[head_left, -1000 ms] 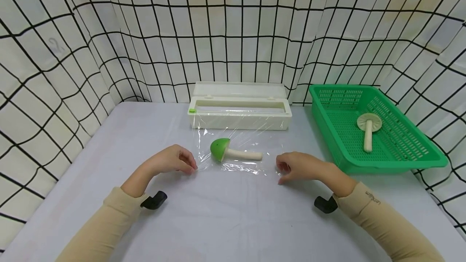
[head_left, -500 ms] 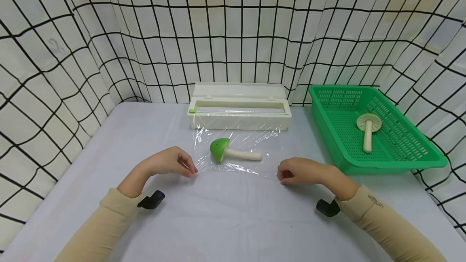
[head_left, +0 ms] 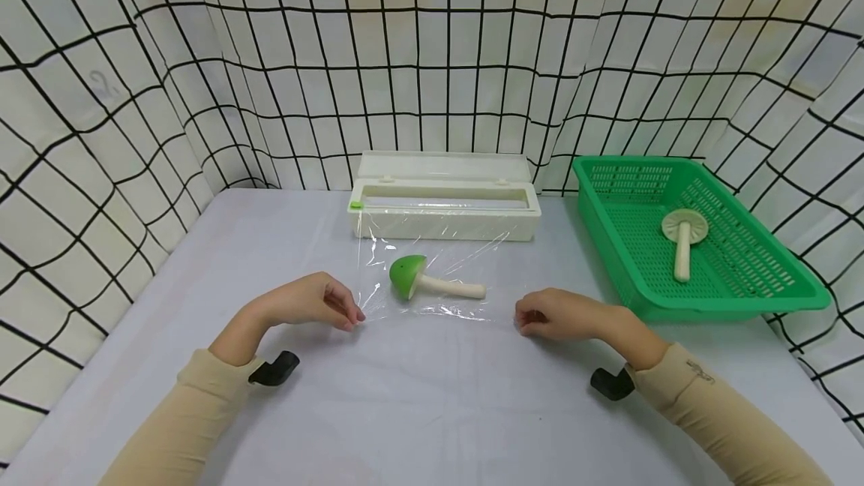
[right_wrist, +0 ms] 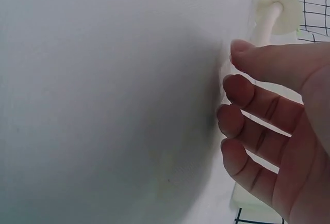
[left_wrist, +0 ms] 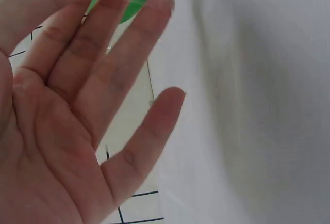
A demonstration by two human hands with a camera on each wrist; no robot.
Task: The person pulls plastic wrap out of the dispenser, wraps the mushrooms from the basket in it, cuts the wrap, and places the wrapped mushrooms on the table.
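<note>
A toy mushroom with a green cap and pale stem lies on its side in the middle of the table. Clear cling film stretches from the dispenser over it, toward both hands. At the film's near left corner, my left hand pinches the film between thumb and fingertips; the left wrist view shows its other fingers spread. My right hand holds the near right corner, fingers curled and thumb close to them. In the right wrist view, the mushroom appears beyond the thumb.
Behind the mushroom stands a white cling film dispenser, lid raised, with a green slider at its left end. A green basket at the right holds a second toy mushroom. Black wire mesh encloses the table's back and sides.
My right thumb and fingers have come together at the film's corner. Both forearms have moved slightly outward, and the film's near edge looks straighter. The mushroom has stayed in place.
</note>
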